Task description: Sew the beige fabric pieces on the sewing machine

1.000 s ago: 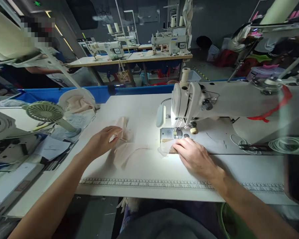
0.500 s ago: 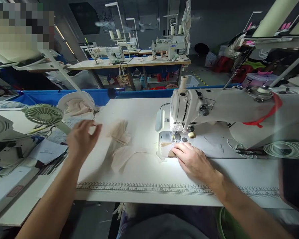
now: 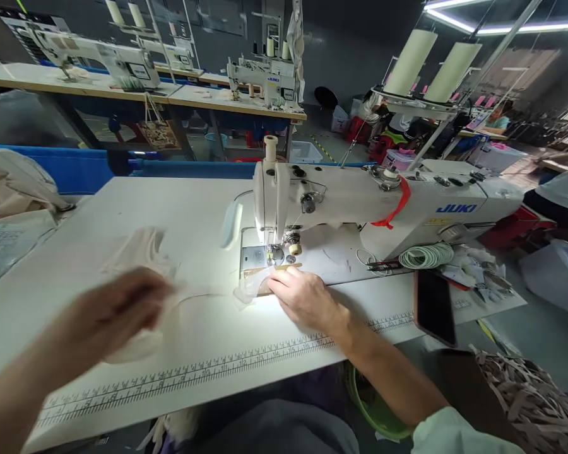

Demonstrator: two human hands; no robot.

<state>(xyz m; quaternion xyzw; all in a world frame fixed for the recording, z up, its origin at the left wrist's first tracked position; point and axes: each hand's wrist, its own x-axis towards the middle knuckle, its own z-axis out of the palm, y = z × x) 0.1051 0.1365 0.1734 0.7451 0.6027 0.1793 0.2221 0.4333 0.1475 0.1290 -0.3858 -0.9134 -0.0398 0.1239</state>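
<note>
Fabric (image 3: 252, 287), sheer, pale, touching right hand (image 3: 307, 297), left hand (image 3: 118, 309) blurred

Our white table (image 3: 203, 208) has a ruler scale (image 3: 208, 373) along its front edge. On it we have a sewing machine (image 3: 334, 195), thin beige fabric (image 3: 142, 249) toward the left, a coiled pale cord (image 3: 426, 256), crumpled scraps (image 3: 478, 268) and a dark phone (image 3: 434, 302) jutting past the front edge.

Blue letters spell "JUKI" on the long white metal sewing machine (image 3: 341, 195) and on a distant white sewing machine (image 3: 253, 77). The black-printed ruler strip (image 3: 218, 371) shows 10, 12, 13.
</note>
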